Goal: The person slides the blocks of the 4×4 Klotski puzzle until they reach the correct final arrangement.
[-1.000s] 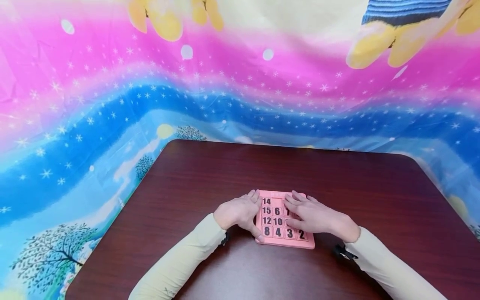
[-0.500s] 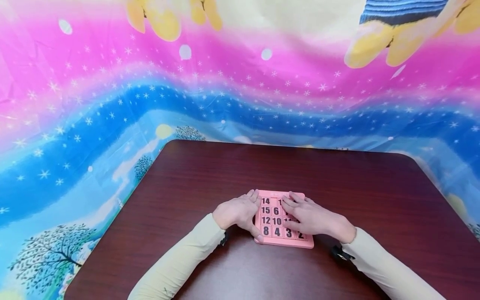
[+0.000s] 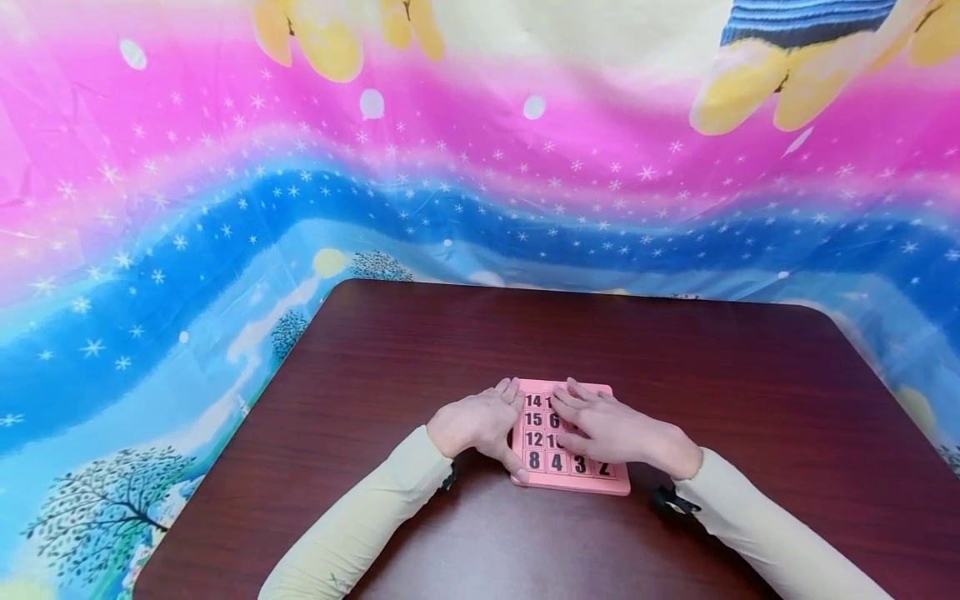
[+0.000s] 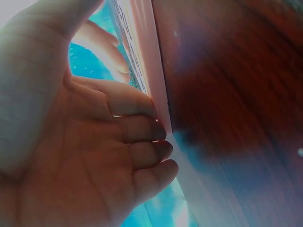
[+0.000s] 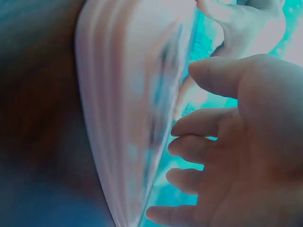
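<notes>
A pink number slide puzzle (image 3: 561, 477) lies flat on the brown table, with black numerals on its square tiles. My left hand (image 3: 480, 423) spans its left side, thumb at the near corner and fingers along the far part. In the left wrist view, the fingertips (image 4: 163, 130) touch the puzzle's side edge, fingers fairly straight. My right hand (image 3: 618, 425) is spread over the upper right tiles, its fingertips on the top rows. Several tiles are hidden under it; 14, 15, 12, 8, 4 and 3 show. The right wrist view has the puzzle's layered edge (image 5: 106, 94) beside relaxed fingers.
The dark wooden table (image 3: 420, 358) has rounded far corners. Behind it hangs a pink and blue printed cloth (image 3: 450, 167). A black strap (image 3: 675, 502) sits at the right wrist, under a pale sleeve (image 3: 765, 517).
My right hand has slid left across the top row. The tile under its fingertips has shifted left into the gap beside 14. My left hand has stayed in place.
</notes>
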`<state>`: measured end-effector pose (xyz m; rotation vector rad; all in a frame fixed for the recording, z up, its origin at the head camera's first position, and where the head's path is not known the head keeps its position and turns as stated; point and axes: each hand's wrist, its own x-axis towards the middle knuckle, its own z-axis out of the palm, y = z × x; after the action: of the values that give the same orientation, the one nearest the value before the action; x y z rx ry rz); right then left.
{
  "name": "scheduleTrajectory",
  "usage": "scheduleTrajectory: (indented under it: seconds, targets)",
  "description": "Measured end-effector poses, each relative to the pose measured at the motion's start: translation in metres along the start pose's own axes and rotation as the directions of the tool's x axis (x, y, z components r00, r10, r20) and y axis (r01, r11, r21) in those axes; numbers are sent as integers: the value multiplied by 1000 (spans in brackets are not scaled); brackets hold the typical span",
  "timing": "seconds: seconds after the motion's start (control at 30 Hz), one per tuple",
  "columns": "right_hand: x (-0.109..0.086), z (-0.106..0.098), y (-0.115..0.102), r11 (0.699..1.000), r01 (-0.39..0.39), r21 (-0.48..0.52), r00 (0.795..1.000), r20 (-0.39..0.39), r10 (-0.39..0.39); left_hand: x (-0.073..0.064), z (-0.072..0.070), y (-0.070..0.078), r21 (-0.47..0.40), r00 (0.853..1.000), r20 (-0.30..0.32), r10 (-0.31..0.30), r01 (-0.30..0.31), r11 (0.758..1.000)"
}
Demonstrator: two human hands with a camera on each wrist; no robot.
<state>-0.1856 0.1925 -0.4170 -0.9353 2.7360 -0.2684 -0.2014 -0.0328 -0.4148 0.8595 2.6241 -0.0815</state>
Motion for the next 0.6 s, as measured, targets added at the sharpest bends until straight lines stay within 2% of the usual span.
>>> scheduleTrajectory:
  seconds: [0.2, 0.37, 0.6]
  targets:
    - [-12, -7, 13, 1000, -17, -3, 997, -69, 17, 0, 0, 0, 18, 1000, -8, 9, -9, 1000]
    - [-26, -7, 21, 999, -33, 2, 997, -67, 33, -1, 1, 0, 17, 1000, -14, 4, -4, 1000]
    - [-39, -7, 27, 995, -94, 20, 994, -48, 95, 0, 2, -1, 13, 1000, -19, 4, -4, 1000]
